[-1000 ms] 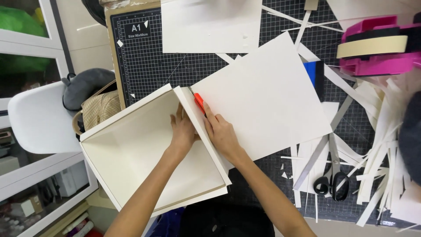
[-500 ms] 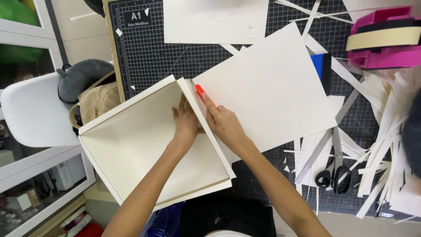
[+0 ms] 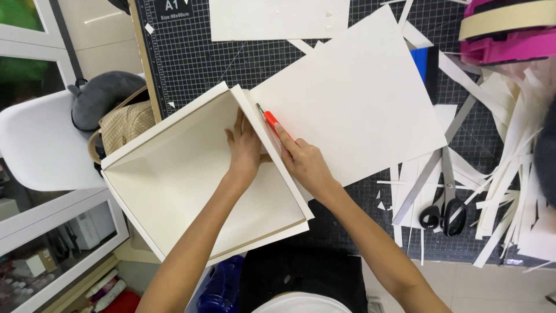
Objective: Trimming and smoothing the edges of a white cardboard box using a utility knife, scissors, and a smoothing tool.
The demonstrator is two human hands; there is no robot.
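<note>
- The open white box (image 3: 191, 179) is seen overhanging the worktop's (image 3: 191, 58) near edge, as half a second ago.
- The left hand (image 3: 244, 152) is pressed flat, unclenched, inside the box's right wall, unmoved.
- The red cutter (image 3: 271, 123) is grasped in the right hand (image 3: 304, 165); its blade has been advanced slightly along the wall's outer edge, beside the white sheet (image 3: 353, 98).
</note>
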